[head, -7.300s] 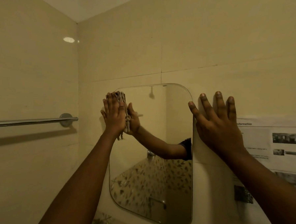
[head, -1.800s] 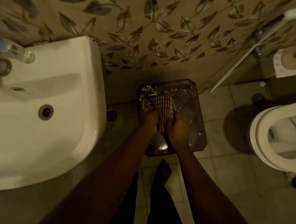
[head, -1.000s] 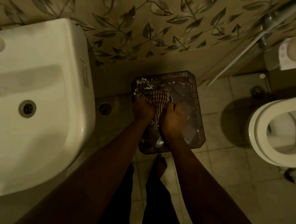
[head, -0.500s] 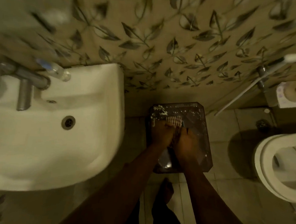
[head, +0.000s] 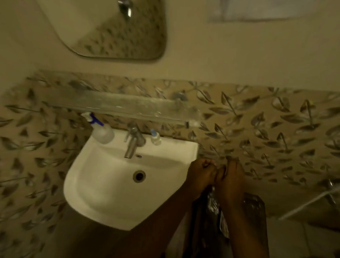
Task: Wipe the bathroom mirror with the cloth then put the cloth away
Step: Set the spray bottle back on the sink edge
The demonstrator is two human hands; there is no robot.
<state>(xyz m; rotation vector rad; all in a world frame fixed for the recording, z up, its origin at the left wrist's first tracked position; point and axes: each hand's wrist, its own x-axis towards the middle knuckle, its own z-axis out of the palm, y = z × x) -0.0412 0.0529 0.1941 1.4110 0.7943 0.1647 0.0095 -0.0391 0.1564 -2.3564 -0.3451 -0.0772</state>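
Dark stool lies under the left grip and right grip, both curled and touching, right of the sink. Whether they hold the cloth I cannot tell. Putting-away step, probably; next, release and withdraw.

A white sink is mounted against leaf-patterned tile. The tap is flanked by a spray bottle and a small bottle. A glass shelf is fixed above.

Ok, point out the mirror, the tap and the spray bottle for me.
mirror (head: 111, 25), head view, on the glass.
tap (head: 131, 145), head view, on the spout.
spray bottle (head: 103, 133), head view, on the body.
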